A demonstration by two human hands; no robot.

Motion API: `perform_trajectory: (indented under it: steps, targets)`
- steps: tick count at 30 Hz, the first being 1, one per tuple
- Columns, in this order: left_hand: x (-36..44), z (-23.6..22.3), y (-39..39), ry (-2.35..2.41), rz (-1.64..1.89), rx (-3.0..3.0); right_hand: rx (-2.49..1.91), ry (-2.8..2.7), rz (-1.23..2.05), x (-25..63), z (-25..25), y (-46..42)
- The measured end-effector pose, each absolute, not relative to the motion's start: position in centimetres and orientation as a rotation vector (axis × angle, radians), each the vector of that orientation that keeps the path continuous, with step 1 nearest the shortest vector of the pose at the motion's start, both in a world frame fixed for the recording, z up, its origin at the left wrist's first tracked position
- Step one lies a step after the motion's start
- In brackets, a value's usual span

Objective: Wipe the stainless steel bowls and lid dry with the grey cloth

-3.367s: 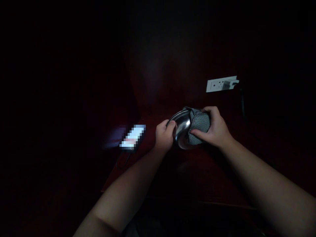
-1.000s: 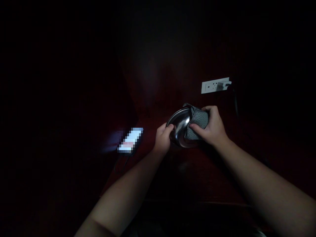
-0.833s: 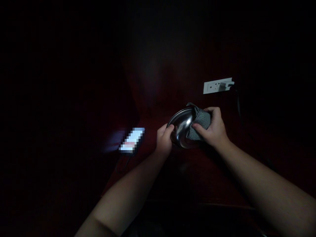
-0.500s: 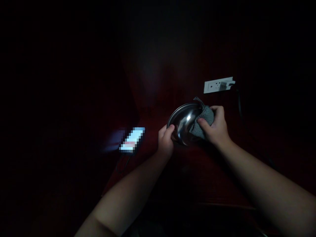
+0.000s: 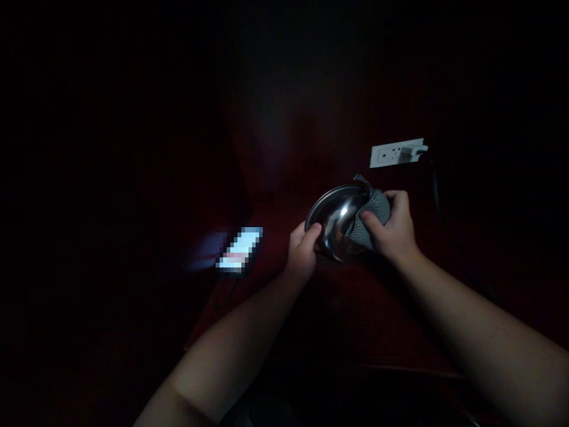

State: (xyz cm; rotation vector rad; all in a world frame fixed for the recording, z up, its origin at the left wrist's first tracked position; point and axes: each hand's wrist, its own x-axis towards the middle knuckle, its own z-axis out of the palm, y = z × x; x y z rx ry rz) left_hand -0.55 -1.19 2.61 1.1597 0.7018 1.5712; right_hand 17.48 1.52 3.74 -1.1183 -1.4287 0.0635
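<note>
A shiny metal bowl (image 5: 331, 216) is held up, tilted with its inside toward me. My left hand (image 5: 303, 252) grips its left rim, the thumb lying over the edge and the fingers hidden behind. My right hand (image 5: 398, 228) is closed on a grey textured cloth (image 5: 376, 213), which is folded over the bowl's right rim and pressed against the metal. The thumb is on the cloth at the inner side, while the other fingers are mostly hidden behind it.
A lit phone (image 5: 240, 250), its screen blurred out, is on the dark red table (image 5: 338, 332) to the left, with a cable beside it. A white wall socket (image 5: 397, 153) with a plug and dark cord is at the back right. The surroundings are very dark.
Bowl, cloth and both hands appear slightly further right in the view, as does the socket. The grip of each hand looks the same.
</note>
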Motion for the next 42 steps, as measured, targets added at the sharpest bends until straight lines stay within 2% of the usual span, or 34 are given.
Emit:
perform_trajectory:
  steps: [12, 16, 20, 29, 42]
  targets:
    - [-0.6, 3.3, -2.1, 1.064, 1.724, 1.577, -1.075, -1.495, -0.064, 17.5, 4.3, 0.9]
    - [-0.9, 3.6, -2.1, 1.149, 1.606, 1.633, -1.048, -1.526, -0.102, 17.7, 4.5, 0.9]
    - [-1.0, 3.9, -2.0, 1.165, 1.4, 1.483, -1.049, -1.556, -0.135, 17.9, 4.6, 0.9]
    - [-1.5, 5.0, -1.5, 0.847, 1.087, 1.05, -1.001, -1.601, -0.134, 18.1, 4.5, 1.0]
    - [-0.2, 3.1, -1.2, 0.871, 1.231, 0.916, -0.969, -1.587, -0.106, 18.2, 4.4, 1.1]
